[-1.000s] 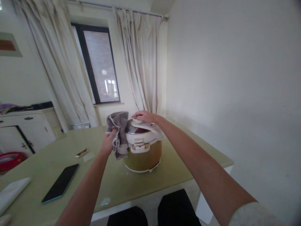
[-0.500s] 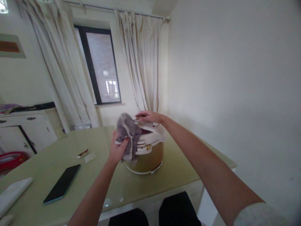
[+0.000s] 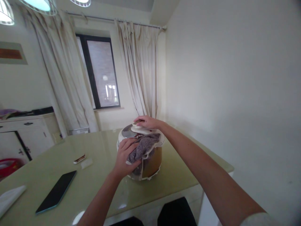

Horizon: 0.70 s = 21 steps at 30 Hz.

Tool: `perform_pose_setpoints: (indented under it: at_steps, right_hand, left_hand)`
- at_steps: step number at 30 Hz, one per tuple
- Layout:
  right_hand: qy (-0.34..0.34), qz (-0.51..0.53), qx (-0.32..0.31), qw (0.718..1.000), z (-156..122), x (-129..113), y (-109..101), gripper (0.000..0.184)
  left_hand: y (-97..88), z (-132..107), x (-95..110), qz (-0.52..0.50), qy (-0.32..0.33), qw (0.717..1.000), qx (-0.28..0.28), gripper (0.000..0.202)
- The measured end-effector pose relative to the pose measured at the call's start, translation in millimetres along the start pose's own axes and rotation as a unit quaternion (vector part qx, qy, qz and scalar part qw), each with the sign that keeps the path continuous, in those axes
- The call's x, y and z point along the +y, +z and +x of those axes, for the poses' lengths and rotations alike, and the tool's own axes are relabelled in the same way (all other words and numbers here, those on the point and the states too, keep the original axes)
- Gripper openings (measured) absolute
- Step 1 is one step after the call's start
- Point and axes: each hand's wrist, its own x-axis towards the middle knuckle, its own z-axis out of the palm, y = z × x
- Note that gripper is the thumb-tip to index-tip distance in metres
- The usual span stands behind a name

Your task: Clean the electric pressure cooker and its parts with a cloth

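A round cooker with a gold body (image 3: 152,163) and a white lid stands on the pale green table (image 3: 98,179). My right hand (image 3: 145,121) lies on top of the lid, fingers curled over the white knob (image 3: 139,128). My left hand (image 3: 125,156) presses a grey cloth (image 3: 144,147) against the front of the cooker, covering the lid's front edge and latch. The fingers are closed on the cloth.
A black phone (image 3: 56,191) lies on the table to the left, with a small lighter-like object (image 3: 79,158) and a white scrap beyond it. White folded paper (image 3: 9,197) sits at the far left. A white cabinet (image 3: 25,131), curtains and a window stand behind; a wall runs on the right.
My left hand carried the grey cloth from the cooker's left side round to its front and now presses it there. My right hand stayed on the lid knob.
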Motion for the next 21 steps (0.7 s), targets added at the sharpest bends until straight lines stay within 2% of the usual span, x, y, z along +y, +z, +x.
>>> perform_pose_setpoints:
  at_steps: [6, 8, 9, 11, 13, 14, 16, 21]
  right_hand:
    - [0.008, -0.031, 0.004, 0.999, 2.7, 1.7, -1.1, 0.029]
    - [0.013, -0.035, 0.001, 0.999, 2.0, 0.6, -1.3, 0.03]
    - [0.015, -0.038, -0.001, 0.999, 1.0, -0.6, -1.2, 0.031]
    - [0.028, -0.045, -0.004, 0.999, -1.8, -4.1, -0.5, 0.031]
    - [0.06, -0.052, -0.001, 0.997, -5.1, -9.0, 1.1, 0.032]
    - [0.082, -0.057, 0.003, 0.995, -6.6, -11.9, 2.2, 0.033]
    - [0.118, -0.074, 0.02, 0.99, -9.2, -18.4, 4.3, 0.035]
    - [0.16, -0.15, 0.05, 0.974, -19.7, -37.5, 9.5, 0.037]
  left_hand:
    - [-7.7, 9.2, -9.1, -0.016, -0.026, 1.0, -0.003, 0.04]
    - [-9.0, 7.1, -14.3, -0.048, -0.061, 0.997, 0.006, 0.04]
    - [-7.9, 4.7, -19.2, -0.068, -0.099, 0.992, 0.025, 0.038]
    - [-2.7, -1.1, -33.2, -0.106, -0.214, 0.967, 0.093, 0.039]
    - [4.8, -5.7, -50.7, -0.127, -0.326, 0.92, 0.174, 0.045]
    - [8.3, -6.6, -59.7, -0.131, -0.363, 0.9, 0.203, 0.048]
    - [13.1, -4.9, -76.6, -0.13, -0.397, 0.88, 0.227, 0.052]
    - [13.2, 8.4, -109.5, -0.115, -0.416, 0.879, 0.202, 0.052]
